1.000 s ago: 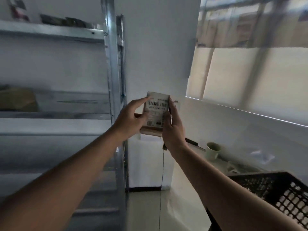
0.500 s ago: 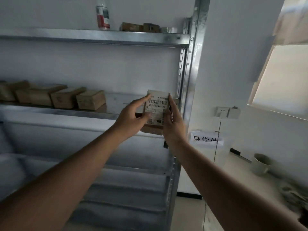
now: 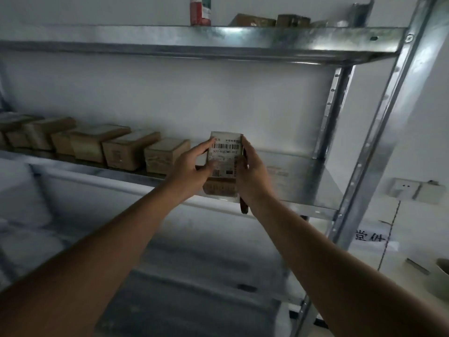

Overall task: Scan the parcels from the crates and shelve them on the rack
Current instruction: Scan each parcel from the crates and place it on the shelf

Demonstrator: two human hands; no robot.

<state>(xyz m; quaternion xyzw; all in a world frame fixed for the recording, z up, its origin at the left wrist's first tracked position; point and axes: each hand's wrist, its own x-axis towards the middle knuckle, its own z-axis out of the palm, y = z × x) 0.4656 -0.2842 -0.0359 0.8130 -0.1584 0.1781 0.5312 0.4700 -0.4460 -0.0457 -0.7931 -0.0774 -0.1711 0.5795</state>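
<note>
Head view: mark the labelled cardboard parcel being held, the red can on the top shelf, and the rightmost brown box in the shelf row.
labelled cardboard parcel (image 3: 226,154), head view, barcode label face
red can (image 3: 197,10), head view, body
rightmost brown box (image 3: 163,155), head view, front face

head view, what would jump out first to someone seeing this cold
A small parcel with a barcode label, held up by the left hand and right hand in front of the middle shelf. Left of it, a row of brown boxes lines that shelf; a red can stands on the top one.
</note>
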